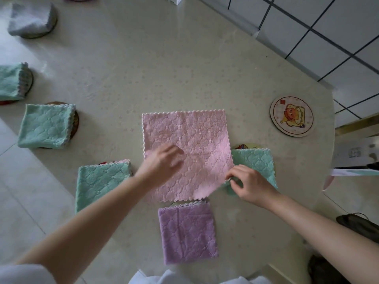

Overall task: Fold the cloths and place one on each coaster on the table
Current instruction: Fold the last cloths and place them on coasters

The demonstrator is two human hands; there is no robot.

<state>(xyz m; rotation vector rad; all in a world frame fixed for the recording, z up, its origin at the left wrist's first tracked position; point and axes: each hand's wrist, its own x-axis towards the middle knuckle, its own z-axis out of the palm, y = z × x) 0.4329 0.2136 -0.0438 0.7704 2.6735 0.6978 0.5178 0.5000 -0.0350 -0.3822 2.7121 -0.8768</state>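
At 6 o'clock, purple cloth point(187, 232): lay folded.
Left grip point(164, 160): fingers loosely spread, rested on the pink cloth point(184, 130).
Right grip point(249, 182): pinched that cloth's 4 o'clock corner.
Pink cloth: lay flat at the centre of the surface point(143, 58).
Bare coaster point(291, 116): at 2 o'clock.

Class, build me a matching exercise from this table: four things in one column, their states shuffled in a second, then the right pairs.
1 pink cloth
2 purple cloth
3 cartoon coaster
4 right hand

A bare, no cloth on it
B pinching a cloth's edge
C spread out unfolded
D folded, nearest the person

Pairs: 1-C, 2-D, 3-A, 4-B
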